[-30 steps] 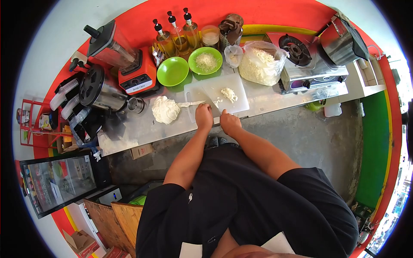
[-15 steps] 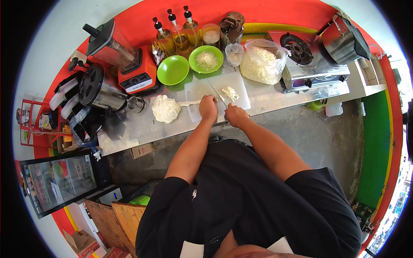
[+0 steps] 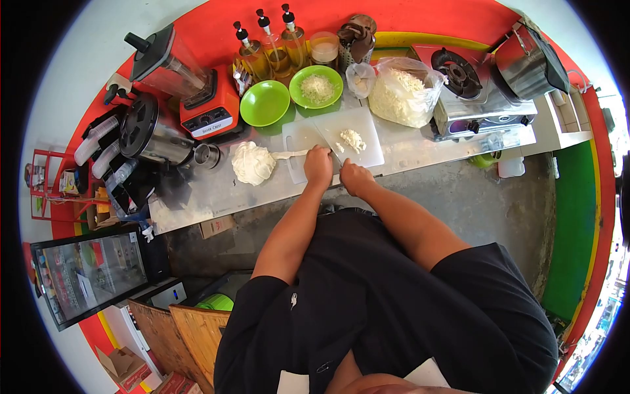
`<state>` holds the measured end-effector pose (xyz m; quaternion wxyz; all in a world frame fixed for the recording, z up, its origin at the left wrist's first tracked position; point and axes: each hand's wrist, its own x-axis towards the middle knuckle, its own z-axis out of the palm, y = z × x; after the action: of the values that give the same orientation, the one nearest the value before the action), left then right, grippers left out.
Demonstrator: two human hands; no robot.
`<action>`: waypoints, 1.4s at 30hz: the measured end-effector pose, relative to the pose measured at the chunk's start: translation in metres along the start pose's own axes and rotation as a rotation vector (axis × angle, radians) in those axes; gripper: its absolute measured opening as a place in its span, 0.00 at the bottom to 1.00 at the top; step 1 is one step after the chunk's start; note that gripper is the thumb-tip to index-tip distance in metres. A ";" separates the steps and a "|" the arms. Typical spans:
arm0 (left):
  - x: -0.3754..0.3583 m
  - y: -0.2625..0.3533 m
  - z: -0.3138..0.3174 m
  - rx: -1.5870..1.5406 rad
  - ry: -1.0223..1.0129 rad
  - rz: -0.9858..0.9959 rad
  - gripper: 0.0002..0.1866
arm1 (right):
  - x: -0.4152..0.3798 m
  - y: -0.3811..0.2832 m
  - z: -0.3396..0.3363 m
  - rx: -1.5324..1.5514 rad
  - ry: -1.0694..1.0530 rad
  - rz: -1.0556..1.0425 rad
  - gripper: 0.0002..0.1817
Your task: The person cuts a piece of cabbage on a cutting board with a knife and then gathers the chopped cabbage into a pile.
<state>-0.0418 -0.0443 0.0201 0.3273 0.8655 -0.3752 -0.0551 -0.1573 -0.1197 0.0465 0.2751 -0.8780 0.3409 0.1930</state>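
Closest to the camera it's just the person's black t-shirt and both forearms reaching out to the white rectangular plastic cutting board [image 3: 357,128], so I'll use that board as the anchor for everything.

At the board's near edge the left hand [image 3: 318,165] is curled down on the near-left part of the board. It looks like it's pinning something small, but I honestly can't tell what's under the fingers. The right hand [image 3: 355,177] is fisted just off the board's near edge, seemingly wrapped around a knife handle. A thin knife blade [image 3: 326,139] runs across the middle of the board, right past the left hand's fingertips. That's the bit that'd worry me: blade that tight to the fingers, one slip and it's a nick.

Just right of the blade, on the board, sits the small pile of chopped white bits [image 3: 353,139]. It's close to the board's right side, so a sloppy sweep could push it onto the steel counter [image 3: 216,194].

Left of the board is a lump of white stringy stuff [image 3: 252,163] with a strand trailing to the board's left edge.

Beyond the board: two round lime-green plastic bowls, one empty [image 3: 264,103] and one with white shreds [image 3: 317,87], plus a clear plastic bag of white pieces [image 3: 401,92] off the far-right corner. That bag is floppy and could sag over
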 end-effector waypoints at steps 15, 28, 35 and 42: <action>0.007 -0.009 -0.001 -0.054 -0.042 -0.207 0.05 | 0.005 -0.011 -0.007 -0.033 0.006 -0.010 0.12; 0.001 -0.006 -0.004 -0.046 0.000 -0.179 0.03 | 0.000 -0.029 -0.009 -0.026 0.014 0.021 0.12; -0.003 -0.006 -0.006 -0.065 -0.010 -0.235 0.03 | -0.010 -0.020 0.007 0.035 0.017 0.093 0.15; -0.004 -0.008 -0.007 -0.085 0.007 -0.211 0.03 | 0.009 -0.023 -0.004 0.016 0.001 0.052 0.14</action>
<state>-0.0373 -0.0337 0.0200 0.3573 0.8856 -0.2784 -0.1021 -0.1345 -0.1119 0.0530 0.2766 -0.8668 0.3652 0.1968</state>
